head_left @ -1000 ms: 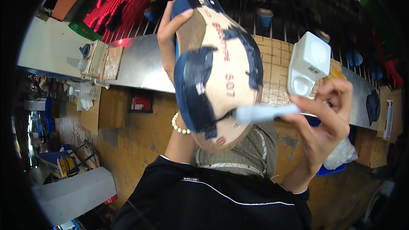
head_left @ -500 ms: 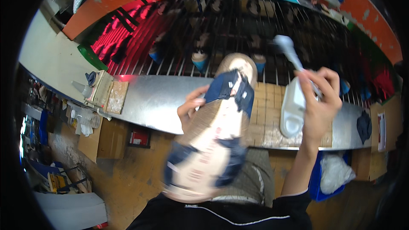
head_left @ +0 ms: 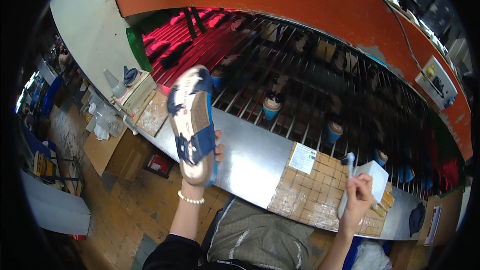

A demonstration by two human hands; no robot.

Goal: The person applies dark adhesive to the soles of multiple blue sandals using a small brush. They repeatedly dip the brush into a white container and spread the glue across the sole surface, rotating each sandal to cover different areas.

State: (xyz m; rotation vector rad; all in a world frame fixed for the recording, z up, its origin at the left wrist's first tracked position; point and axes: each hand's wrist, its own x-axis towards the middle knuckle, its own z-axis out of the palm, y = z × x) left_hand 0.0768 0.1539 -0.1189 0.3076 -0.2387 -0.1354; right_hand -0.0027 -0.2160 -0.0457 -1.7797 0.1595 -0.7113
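Note:
My left hand [head_left: 218, 147] grips an unfinished shoe [head_left: 184, 101] on a blue last, held up toward the left with its underside facing me. Navy upper edges fold over the pale insole board, which has tan patches; no outsole is on it. Most of the palm is hidden behind the shoe. Pinched in my right hand [head_left: 360, 196] is a small brush [head_left: 348, 161], its pale head pointing up. Right beside that hand stands a white plastic container [head_left: 376, 176], partly covered by my fingers.
A dark roller conveyor [head_left: 280, 70] carries several shoes on lasts, with red light at its left. The metal ledge [head_left: 250, 155] bears a taped cardboard sheet [head_left: 305, 195] and a printed card [head_left: 302, 158]. Cartons [head_left: 127, 155] stand below left.
My view has turned and tilted. The shoe has swung left and away from my body, its toe and heel ends reversed in view. My right hand with the brush is lower beside the container.

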